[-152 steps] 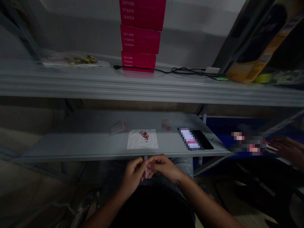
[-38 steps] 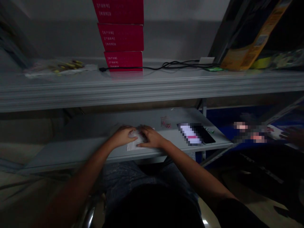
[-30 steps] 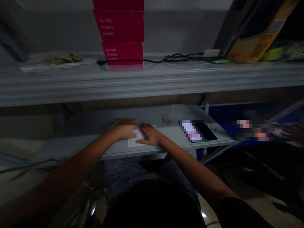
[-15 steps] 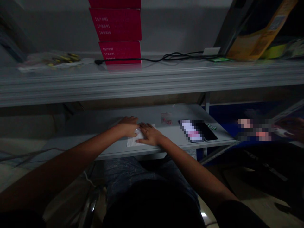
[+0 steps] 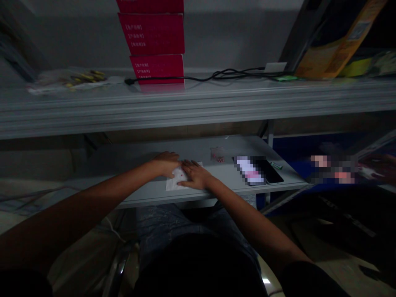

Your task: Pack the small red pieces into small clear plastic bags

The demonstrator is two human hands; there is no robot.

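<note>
Both my hands rest on a white sheet of paper (image 5: 171, 185) on the lower grey shelf (image 5: 148, 194). My left hand (image 5: 166, 162) is curled over the sheet's upper left part, and what its fingers cover is hidden. My right hand (image 5: 194, 175) lies flat on the sheet with fingers stretched towards the left hand, their tips nearly touching it. A small reddish speck (image 5: 178, 173) shows on the paper between the two hands.
A small clear bag with pink bits (image 5: 217, 154) and a phone (image 5: 260, 170) lie right of the paper. The upper shelf (image 5: 198, 105) carries stacked red boxes (image 5: 156, 39), a black cable (image 5: 222, 75), a yellow box (image 5: 337, 41) and a bag of yellow items (image 5: 69, 78). Another person's hand (image 5: 379, 165) is at far right.
Five seconds ago my hands held a small clear bag over my lap; since then they have moved up onto the paper. Over the last second they have barely shifted.
</note>
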